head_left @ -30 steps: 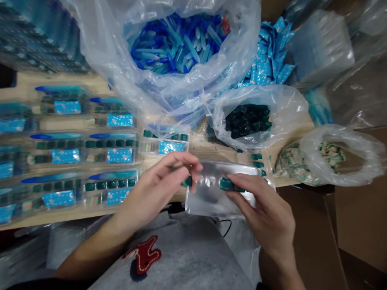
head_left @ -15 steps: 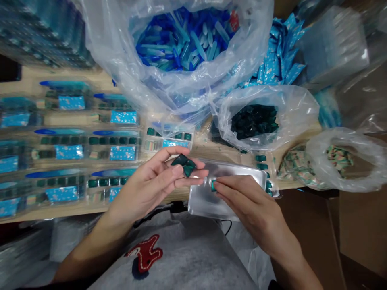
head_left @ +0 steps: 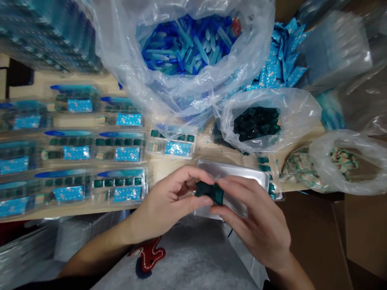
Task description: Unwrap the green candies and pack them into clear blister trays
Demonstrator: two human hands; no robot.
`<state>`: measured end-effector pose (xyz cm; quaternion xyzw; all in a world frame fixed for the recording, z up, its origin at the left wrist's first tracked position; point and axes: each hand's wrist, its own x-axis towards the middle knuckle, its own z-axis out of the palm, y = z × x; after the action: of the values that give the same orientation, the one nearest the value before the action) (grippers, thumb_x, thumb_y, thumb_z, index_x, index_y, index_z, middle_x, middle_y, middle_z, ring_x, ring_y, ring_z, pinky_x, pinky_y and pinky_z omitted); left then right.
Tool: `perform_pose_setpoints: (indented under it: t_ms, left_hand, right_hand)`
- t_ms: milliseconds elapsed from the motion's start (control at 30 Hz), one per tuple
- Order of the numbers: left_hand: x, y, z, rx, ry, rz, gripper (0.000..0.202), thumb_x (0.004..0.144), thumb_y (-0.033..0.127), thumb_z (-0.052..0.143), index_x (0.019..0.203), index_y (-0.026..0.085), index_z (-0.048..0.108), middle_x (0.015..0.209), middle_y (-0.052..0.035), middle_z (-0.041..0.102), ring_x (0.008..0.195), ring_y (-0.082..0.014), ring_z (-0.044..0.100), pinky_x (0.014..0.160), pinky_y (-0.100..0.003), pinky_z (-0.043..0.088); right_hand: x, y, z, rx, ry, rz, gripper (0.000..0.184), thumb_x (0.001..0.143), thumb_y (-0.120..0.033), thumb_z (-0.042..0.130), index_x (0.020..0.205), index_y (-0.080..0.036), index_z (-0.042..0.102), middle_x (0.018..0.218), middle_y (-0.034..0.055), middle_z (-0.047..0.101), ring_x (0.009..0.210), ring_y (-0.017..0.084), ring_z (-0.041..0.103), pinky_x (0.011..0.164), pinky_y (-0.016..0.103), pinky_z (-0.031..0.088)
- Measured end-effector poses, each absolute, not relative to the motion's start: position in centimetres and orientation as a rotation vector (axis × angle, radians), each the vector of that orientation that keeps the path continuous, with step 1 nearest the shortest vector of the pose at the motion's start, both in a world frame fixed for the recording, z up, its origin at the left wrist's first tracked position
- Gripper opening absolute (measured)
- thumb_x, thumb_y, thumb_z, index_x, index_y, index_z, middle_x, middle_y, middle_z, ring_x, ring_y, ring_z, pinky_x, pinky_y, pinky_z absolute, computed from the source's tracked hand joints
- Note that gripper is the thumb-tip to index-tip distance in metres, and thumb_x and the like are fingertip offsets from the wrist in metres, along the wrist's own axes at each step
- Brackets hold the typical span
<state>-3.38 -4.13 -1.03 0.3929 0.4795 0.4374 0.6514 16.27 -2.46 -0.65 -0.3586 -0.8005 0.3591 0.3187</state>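
Note:
My left hand [head_left: 169, 199] and my right hand [head_left: 250, 213] meet above a clear plastic blister tray [head_left: 232, 171]. Between their fingertips they pinch a dark green glossy piece [head_left: 209, 192], possibly two pieces pressed together; the fingers hide part of it. The tray's middle is covered by my fingers. Several small dark green pieces [head_left: 263, 160] lie in a row just beyond the tray's right end.
Finished blister packs [head_left: 121, 187] with blue cards fill the wooden table's left side. Plastic bags hold blue sticks [head_left: 187, 46], dark green pieces [head_left: 256, 123] and striped sweets [head_left: 341, 159]. Blue sachets [head_left: 279, 60] lie behind. A cardboard box [head_left: 317, 241] stands lower right.
My hands have closed together over the tray. The green piece that lay on my left fingers is now pinched between both hands. The view has shifted slightly.

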Motion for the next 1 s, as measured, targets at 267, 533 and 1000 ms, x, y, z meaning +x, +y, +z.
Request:
perform_pose_setpoints:
  t_ms: [267,533,1000]
  left_hand:
    - [-3.2,-4.3,-0.7,1.017,1.029,1.069,0.036,0.078,0.0,0.071,0.1,0.029,0.071,0.098,0.0055,0.073,0.092,-0.0057,0.069,0.079,-0.008,0.052]
    - [-3.6,-4.0,-1.1,0.874,1.102,1.163,0.03,0.089,0.007,0.063,0.103,0.032,0.072,0.092,0.0063,0.076,0.072,-0.0062,0.071,0.071,-0.015,0.058]
    - [-6.4,-4.2,-2.2,0.962,1.311,1.113,0.021,0.089,0.021,0.066,0.109,0.025,0.072,0.081,0.0015,0.074,0.076,-0.0137,0.071,0.077,-0.026,0.058]
  right_hand:
    - [15.2,-3.3,-0.9,-1.009,-1.383,1.381,0.041,0.084,-0.008,0.072,0.118,-0.031,0.065,0.112,-0.0023,0.071,0.103,0.012,0.068,0.093,0.023,0.056]
    - [16.5,-3.1,-0.7,-1.145,-1.525,1.303,0.035,0.088,-0.007,0.067,0.112,-0.032,0.068,0.109,-0.001,0.069,0.104,0.014,0.067,0.09,0.024,0.057]
    - [14.9,-0.8,0.8,-0.983,-2.62,1.018,0.026,0.098,-0.01,0.042,0.119,-0.018,0.057,0.112,0.0121,0.067,0.101,0.026,0.064,0.081,0.041,0.056]
